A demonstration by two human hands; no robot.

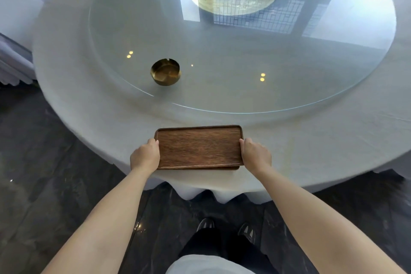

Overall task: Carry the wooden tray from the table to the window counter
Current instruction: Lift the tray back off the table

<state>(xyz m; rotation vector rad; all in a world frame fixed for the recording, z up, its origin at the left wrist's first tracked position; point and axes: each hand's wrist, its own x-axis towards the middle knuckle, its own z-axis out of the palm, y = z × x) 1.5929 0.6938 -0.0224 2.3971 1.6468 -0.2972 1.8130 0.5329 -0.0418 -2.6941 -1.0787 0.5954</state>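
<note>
A dark rectangular wooden tray (198,147) with a low rim and nothing on it sits at the near edge of a round table (93,115) draped in white cloth. My left hand (145,155) grips the tray's left short side, fingers curled over the rim. My right hand (255,154) grips the right short side the same way. Whether the tray rests on the cloth or is just lifted off it is unclear. The window counter is not in view.
A large round glass turntable (222,51) covers the table's middle and reflects a window and a gold ceiling lamp. A brass ashtray (165,71) stands on the glass at left. Below the table edge lies dark glossy floor (44,184), where my shoes show.
</note>
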